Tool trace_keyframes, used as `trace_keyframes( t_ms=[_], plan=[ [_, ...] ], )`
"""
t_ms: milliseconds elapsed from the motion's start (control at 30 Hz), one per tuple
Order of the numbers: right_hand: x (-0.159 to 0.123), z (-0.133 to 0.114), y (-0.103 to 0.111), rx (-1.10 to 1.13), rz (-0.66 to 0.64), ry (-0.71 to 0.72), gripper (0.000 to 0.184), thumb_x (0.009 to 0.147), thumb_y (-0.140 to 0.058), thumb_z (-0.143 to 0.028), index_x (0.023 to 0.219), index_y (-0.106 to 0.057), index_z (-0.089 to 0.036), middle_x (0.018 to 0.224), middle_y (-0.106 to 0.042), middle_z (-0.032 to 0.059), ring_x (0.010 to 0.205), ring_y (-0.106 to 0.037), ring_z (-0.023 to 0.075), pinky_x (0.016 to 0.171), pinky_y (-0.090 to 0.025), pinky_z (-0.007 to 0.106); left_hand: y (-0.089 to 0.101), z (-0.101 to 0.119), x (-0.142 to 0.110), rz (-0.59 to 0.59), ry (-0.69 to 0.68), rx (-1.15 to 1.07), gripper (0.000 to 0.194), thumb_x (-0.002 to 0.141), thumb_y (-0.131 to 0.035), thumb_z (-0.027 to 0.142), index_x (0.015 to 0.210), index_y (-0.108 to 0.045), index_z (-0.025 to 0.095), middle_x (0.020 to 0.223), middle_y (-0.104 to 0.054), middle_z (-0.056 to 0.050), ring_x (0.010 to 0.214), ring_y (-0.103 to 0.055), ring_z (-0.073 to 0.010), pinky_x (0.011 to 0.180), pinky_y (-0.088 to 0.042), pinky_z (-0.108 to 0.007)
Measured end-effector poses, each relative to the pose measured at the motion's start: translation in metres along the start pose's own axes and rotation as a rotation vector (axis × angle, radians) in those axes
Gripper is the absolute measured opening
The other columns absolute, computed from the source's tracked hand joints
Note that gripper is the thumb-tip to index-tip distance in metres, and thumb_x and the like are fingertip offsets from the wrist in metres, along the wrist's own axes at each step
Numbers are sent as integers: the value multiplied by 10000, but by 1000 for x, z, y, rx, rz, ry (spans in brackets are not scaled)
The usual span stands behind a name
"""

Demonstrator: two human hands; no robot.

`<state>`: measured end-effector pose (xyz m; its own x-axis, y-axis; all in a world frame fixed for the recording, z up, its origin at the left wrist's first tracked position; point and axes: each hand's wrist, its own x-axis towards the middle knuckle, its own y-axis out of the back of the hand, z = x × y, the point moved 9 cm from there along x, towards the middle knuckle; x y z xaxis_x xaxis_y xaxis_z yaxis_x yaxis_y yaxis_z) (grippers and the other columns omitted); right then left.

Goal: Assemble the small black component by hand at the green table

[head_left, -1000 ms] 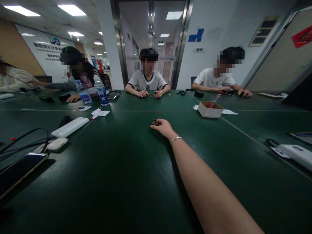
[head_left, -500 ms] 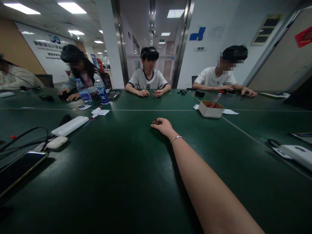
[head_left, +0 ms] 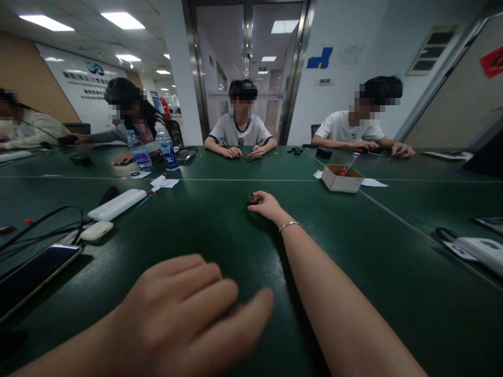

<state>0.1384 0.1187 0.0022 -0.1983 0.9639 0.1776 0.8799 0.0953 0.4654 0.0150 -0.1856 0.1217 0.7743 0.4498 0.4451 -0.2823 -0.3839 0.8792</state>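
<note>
Out over the green table (head_left: 204, 220), my right hand (head_left: 269, 206) pinches a small dark metal piece (head_left: 252, 198) between thumb and fingers. Its upper end looks round and shiny, but its exact kind is too small to make out. The piece is at or just above the tabletop. Nearer to me, my left hand (head_left: 184, 309) hangs over the table, slightly blurred. Its fingers curl loosely downward, and the thumb stands apart from them. Nothing shows in it, though its palm and fingertips are hidden.
On the left lie a phone (head_left: 37, 277), a white case (head_left: 97, 231), a white power bank (head_left: 117, 204) and black cables. Two water bottles (head_left: 167, 149) stand farther back. At right are a small box (head_left: 341, 179) and a white device (head_left: 481, 251). Several people sit across the table.
My left hand has come into view from the lower left. My right hand keeps its pinch on the small metal piece in nearly the same place. The view has shifted slightly.
</note>
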Motion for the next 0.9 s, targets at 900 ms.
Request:
trace_keyframes(
  t_ms=[900],
  plan=[
    [-6, -7, 3, 271, 37, -74, 191, 750, -706, -27, 898, -626, -116, 664, -597, -17, 471, -578, 80, 414, -447, 148, -212, -236, 71, 314, 860, -1013, 226, 738, -703, 334, 883, -676, 164, 795, -676, -42, 691, -610, -148, 655, -475, -266]
  ],
)
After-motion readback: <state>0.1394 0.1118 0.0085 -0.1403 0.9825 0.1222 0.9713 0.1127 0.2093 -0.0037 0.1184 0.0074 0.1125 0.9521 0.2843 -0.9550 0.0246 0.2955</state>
